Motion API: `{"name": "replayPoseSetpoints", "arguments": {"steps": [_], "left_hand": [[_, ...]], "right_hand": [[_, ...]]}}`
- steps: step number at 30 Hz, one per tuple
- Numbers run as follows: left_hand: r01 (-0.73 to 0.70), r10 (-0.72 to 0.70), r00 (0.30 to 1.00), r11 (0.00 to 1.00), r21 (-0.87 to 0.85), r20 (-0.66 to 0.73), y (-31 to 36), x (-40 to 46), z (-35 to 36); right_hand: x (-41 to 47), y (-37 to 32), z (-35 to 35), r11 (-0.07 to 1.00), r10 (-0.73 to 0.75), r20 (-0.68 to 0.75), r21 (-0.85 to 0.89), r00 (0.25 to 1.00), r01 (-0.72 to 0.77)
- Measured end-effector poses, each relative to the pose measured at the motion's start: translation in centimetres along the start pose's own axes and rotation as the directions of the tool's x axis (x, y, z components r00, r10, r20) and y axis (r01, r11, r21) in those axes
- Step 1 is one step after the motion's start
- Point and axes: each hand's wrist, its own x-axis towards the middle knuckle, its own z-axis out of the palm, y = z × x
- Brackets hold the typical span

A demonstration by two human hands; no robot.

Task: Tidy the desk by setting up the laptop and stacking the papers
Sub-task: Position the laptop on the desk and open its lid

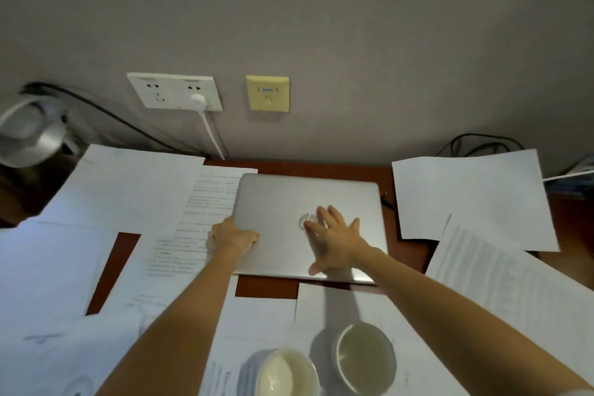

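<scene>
Silver laptop [308, 225], lid closed, lies flat mid-desk on the red-brown desk top [266, 289]; logo on the lid is half covered by the right hand [334, 241], which lies on the lid with fingers spread wide and straight. Left hand [233, 238] curls over the laptop's left edge, gripping it; fingertips hidden under the edge. White papers [128, 190] are scattered all round: the left sheets overlap each other, one tucks under the laptop's left side, and their print is too blurred to read. More sheets at right [472, 196], and near ones under the forearms. Two cups [364, 357] at the bottom, the left one cut off by the frame. Kettle-like metal object [29, 132] at far left, blurred. White plug [196, 101] in the wall socket.
</scene>
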Motion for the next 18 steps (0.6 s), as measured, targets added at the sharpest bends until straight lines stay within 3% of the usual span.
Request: {"name": "replayPoseSetpoints", "arguments": {"steps": [6, 11, 18], "left_hand": [[-0.012, 0.017, 1.000, 0.966, -0.259, 0.016, 0.3, 0.1, -1.1], [0.014, 0.001, 0.999, 0.938, -0.347, 0.044, -0.4, -0.2, -1.8], [0.218, -0.110, 0.974, 0.707, -0.673, 0.200, -1.8, -0.6, -2.6]], "right_hand": [[0.3, -3.2, -0.4, 0.893, -0.346, -0.054, -0.325, 0.937, 0.311], [-0.4, -4.6, -1.2, 0.795, -0.493, -0.072, -0.441, 0.867, 0.416], [-1.9, -4.6, -2.0, 0.718, -0.630, -0.095, -0.447, 0.771, 0.533]]}}
